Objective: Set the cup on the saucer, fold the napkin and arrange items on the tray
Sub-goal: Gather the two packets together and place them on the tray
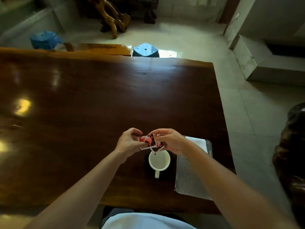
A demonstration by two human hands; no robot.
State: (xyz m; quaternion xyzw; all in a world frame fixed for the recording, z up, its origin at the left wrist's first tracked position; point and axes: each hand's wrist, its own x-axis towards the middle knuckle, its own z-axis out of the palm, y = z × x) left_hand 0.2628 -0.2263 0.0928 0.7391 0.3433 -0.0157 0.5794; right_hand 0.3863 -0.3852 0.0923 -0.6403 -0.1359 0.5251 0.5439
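Head view: a small red-and-black packet was pinched between the fingers of the left hand and the right hand, held just above a white cup. The cup was seated on a dark saucer on the wooden table, beside a ribbed metal tray on which a white napkin was laid.

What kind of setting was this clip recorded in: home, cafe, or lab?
Most likely a home living or tea room, not a lab. A big polished wooden slab table fills the view, a carved root-wood piece stands on the tiled floor, and plastic stools sit beyond the table.
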